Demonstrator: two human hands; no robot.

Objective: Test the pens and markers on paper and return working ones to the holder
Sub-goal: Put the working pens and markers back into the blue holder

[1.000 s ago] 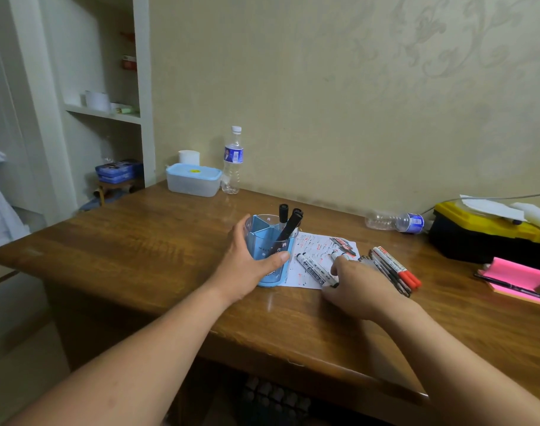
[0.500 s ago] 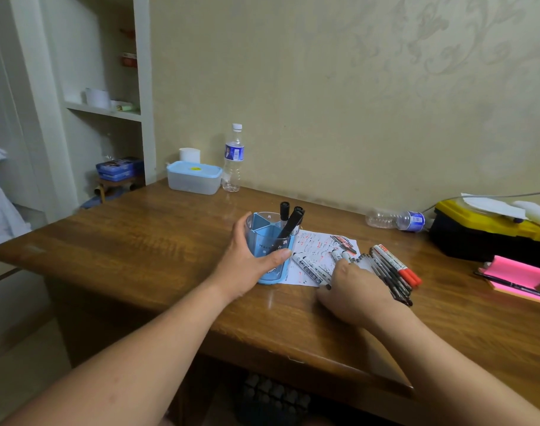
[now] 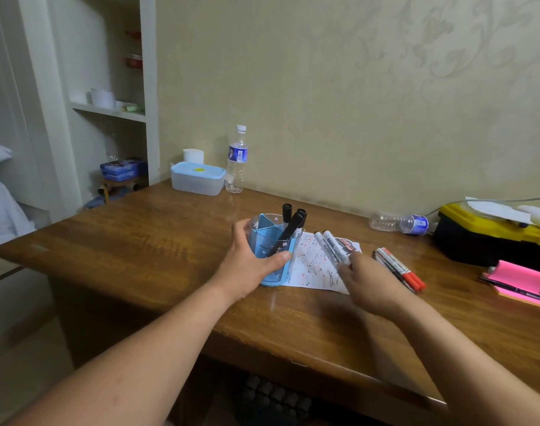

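Wooden surface (image 3: 139,247) under a patterned beige wall. My left hand (image 3: 250,265) is wrapped around the blue holder (image 3: 270,256), steadying it; my right hand (image 3: 367,281) pinches two white markers (image 3: 331,247), lifted over the scribbled paper (image 3: 311,265). Their long axes run far-left from my fingers, tips toward the holder just left of them, so the right hand should make the drop. Red-capped markers (image 3: 400,269) lie right; shelves far left.
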